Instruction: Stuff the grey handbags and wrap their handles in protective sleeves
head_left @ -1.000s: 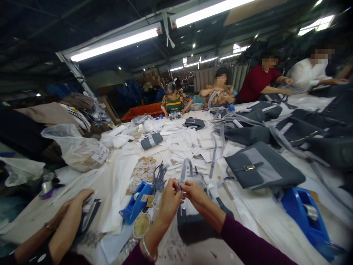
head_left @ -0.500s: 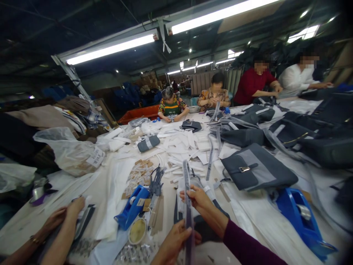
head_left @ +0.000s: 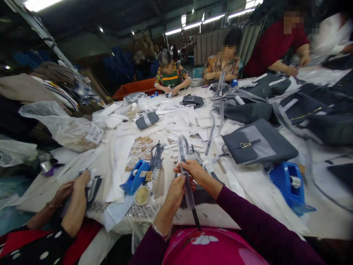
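Observation:
A long dark strap in a clear plastic sleeve [head_left: 189, 197] runs upright between my hands, its bare dark end hanging down to my pink apron. My left hand [head_left: 176, 189] is closed on the sleeved strap, thumb on top. Just above and to the right, my right hand [head_left: 198, 171] pinches the same strap with its fingers. Past the hands, the sleeve's upper part bends into a loop over the table. A dark piece [head_left: 202, 195] lies flat on the table behind the strap, partly covered by my right arm.
Blue tape dispensers [head_left: 138, 176] [head_left: 288, 186] stand on both sides. Between the left one and me is a round tub [head_left: 142, 195]. A grey buckled bag [head_left: 257, 141] lies right. A co-worker's hands [head_left: 74, 187] work at left; other people sit across the table.
The view has tipped downward, showing my apron and the table's near edge. My left hand has moved up the strap, close to my right hand.

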`<control>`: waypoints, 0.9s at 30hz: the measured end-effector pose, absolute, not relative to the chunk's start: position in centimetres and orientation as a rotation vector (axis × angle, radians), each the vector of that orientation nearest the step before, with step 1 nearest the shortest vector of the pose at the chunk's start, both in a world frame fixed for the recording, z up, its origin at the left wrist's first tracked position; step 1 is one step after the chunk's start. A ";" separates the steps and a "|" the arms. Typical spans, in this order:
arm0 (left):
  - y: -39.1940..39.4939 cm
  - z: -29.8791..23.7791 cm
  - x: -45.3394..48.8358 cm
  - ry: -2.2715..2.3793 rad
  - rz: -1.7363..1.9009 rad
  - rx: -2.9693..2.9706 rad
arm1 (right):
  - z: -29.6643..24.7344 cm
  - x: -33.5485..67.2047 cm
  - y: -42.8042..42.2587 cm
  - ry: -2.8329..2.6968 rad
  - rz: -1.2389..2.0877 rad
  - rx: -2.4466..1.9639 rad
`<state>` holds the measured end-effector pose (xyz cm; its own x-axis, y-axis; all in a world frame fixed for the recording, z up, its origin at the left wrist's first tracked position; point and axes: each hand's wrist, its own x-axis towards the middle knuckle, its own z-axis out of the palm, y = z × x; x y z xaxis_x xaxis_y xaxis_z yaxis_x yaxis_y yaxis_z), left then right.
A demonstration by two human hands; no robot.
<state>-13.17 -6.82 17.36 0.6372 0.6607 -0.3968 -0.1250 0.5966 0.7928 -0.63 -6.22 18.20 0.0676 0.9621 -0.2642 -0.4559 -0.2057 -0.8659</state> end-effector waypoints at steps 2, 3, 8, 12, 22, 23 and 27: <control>-6.6 17.5 -12.9 0.754 0.540 0.801 | 18.3 -0.4 -6.7 -0.686 1.458 -1.135; -6.4 17.5 -12.8 0.763 0.562 0.795 | 18.3 -0.4 -7.2 -0.701 1.443 -1.165; -5.0 18.1 -12.5 0.801 0.788 0.730 | 16.1 -2.0 -11.4 -0.819 1.418 -1.207; -5.0 18.7 -12.5 0.818 0.843 0.755 | 13.8 -3.9 -13.8 -0.768 1.582 -1.229; -3.4 18.9 -12.9 0.894 0.812 0.863 | 15.6 -0.8 -15.2 -0.944 0.957 -1.542; -3.0 19.0 -12.8 0.896 0.851 0.864 | 15.7 -0.5 -15.4 -0.934 0.993 -1.563; -2.7 19.3 -12.3 0.872 0.877 0.846 | 16.1 0.1 -13.6 -0.530 1.447 -1.426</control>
<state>-12.33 -2.69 19.34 0.3681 0.8886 -0.2736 -0.2790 0.3863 0.8792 0.11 -13.63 16.12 0.1896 0.8532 -0.4860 -0.3370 -0.4083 -0.8483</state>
